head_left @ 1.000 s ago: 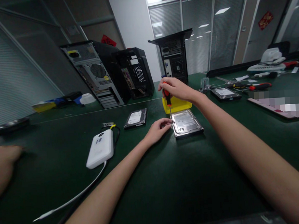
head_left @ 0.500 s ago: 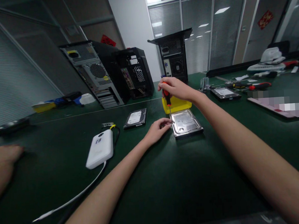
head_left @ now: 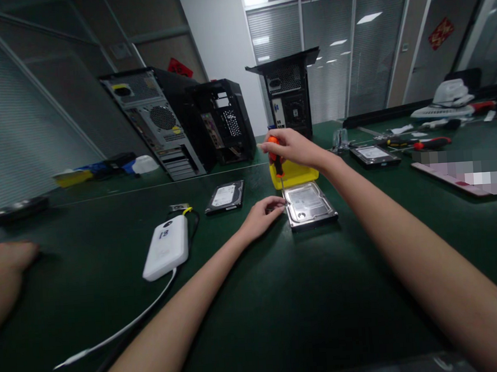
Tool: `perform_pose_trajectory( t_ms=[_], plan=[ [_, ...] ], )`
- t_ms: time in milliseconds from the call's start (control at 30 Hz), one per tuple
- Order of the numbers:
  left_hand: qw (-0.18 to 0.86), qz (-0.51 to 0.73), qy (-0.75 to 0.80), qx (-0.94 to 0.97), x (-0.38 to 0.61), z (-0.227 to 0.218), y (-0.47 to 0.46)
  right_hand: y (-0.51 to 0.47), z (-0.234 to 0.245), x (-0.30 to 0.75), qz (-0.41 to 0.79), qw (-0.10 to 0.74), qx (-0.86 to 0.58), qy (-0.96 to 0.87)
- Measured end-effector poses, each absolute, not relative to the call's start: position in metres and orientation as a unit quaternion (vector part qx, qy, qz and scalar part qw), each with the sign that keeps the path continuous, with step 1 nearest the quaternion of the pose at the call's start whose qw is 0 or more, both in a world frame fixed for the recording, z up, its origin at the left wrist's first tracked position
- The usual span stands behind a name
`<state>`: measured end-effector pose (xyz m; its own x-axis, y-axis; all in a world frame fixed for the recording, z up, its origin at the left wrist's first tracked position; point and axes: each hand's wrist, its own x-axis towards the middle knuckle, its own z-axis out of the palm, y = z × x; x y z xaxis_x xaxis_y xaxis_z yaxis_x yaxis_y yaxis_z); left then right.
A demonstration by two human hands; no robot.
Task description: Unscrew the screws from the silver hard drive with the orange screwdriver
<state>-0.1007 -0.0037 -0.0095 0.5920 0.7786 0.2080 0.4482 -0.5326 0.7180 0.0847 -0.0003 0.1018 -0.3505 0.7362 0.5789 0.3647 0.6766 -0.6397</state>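
A silver hard drive [head_left: 310, 202] lies flat on the green table. My right hand [head_left: 290, 146] is closed around the red and black handle of a screwdriver [head_left: 278, 164]. The screwdriver stands nearly upright, its tip at the drive's far left corner. My left hand [head_left: 262, 217] rests on the table with curled fingers, its fingertips gripping the drive's left edge close to the tip. Whether they also touch the shaft is too small to tell. Behind the drive sits a yellow tray [head_left: 298, 173], partly covered by my right hand.
A second hard drive [head_left: 225, 197] and a white power bank [head_left: 167, 247] with a cable lie left. Computer cases [head_left: 160, 124] stand behind. At right are another drive [head_left: 373, 155], pliers [head_left: 431, 143] and a pinkish board [head_left: 446, 179]. Another person's hand [head_left: 13, 259] is at far left.
My right hand has turned slightly on the screwdriver handle, and its fingers now reach a little further left. My left hand and the drive have stayed put.
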Motion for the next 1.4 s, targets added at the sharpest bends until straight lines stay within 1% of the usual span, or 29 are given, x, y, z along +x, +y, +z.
perform_pose_trajectory(
  t_ms=[200, 567, 767, 967, 1167, 1400],
  plan=[
    [0.316, 0.266, 0.37, 0.832, -0.1005, -0.0103, -0.0032, -0.0004, 0.1008, 0.0842, 0.239, 0.447, -0.34, -0.792],
    [0.315, 0.265, 0.361, 0.837, -0.1016, -0.0131, -0.0011, 0.0008, 0.0988, 0.0845, 0.259, 0.452, -0.342, -0.782],
    [0.315, 0.268, 0.361, 0.836, -0.1018, -0.0129, -0.0013, 0.0014, 0.0993, 0.0851, 0.236, 0.449, -0.344, -0.79],
    [0.32, 0.264, 0.365, 0.833, -0.1017, -0.0121, -0.0019, 0.0012, 0.098, 0.0833, 0.25, 0.449, -0.338, -0.788],
    [0.316, 0.264, 0.367, 0.834, -0.1009, -0.0108, -0.0027, -0.0032, 0.0996, 0.0836, 0.228, 0.447, -0.343, -0.794],
    [0.315, 0.264, 0.368, 0.834, -0.1004, -0.0111, -0.0028, -0.0022, 0.0988, 0.0823, 0.246, 0.438, -0.345, -0.793]
  ],
)
